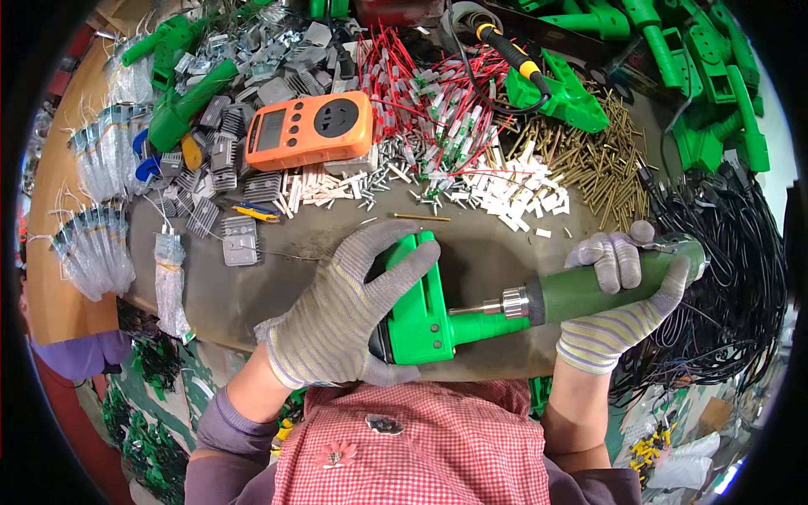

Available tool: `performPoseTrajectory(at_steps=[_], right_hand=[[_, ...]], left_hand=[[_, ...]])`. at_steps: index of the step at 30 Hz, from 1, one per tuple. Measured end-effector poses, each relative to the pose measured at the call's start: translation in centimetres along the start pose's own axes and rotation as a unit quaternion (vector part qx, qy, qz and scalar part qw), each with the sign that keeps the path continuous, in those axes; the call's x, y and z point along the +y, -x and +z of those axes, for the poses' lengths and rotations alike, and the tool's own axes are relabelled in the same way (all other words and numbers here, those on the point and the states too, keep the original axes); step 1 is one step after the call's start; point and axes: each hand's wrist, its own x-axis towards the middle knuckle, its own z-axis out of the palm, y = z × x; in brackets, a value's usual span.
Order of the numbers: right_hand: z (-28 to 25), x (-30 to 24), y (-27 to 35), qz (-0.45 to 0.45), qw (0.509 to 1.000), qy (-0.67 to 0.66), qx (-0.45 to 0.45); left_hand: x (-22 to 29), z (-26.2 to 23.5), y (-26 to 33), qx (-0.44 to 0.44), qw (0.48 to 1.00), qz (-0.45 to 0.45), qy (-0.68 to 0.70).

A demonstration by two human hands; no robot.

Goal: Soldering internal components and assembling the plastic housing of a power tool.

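green plastic tool housing (421, 307): lying near the table's near edge, its long axis running near-to-far, one end pointing far. left hand (341, 311), gloved, is gripping it, fingers curled over its top, thumb at the near end. green electric screwdriver (589, 290): lying horizontally, bit pointing left into the housing's right side. right hand (619, 299), gloved, is wrapping its fingers closed around the handle. orange socket meter (310, 129) is sitting far left; brass screws (593, 160) are piling far right; black cables (724, 252) are lying at right.
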Motion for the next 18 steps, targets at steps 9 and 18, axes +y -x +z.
performPoseTrajectory(at_steps=[9,18], right_hand=[[-0.18,-0.04,-0.02,0.001,1.0,0.006,0.014],[-0.13,0.03,-0.05,-0.004,1.0,0.008,0.025]], left_hand=[[-0.08,-0.07,0.04,-0.005,1.0,-0.008,-0.001],[-0.16,-0.09,-0.13,-0.006,1.0,-0.002,-0.005]])
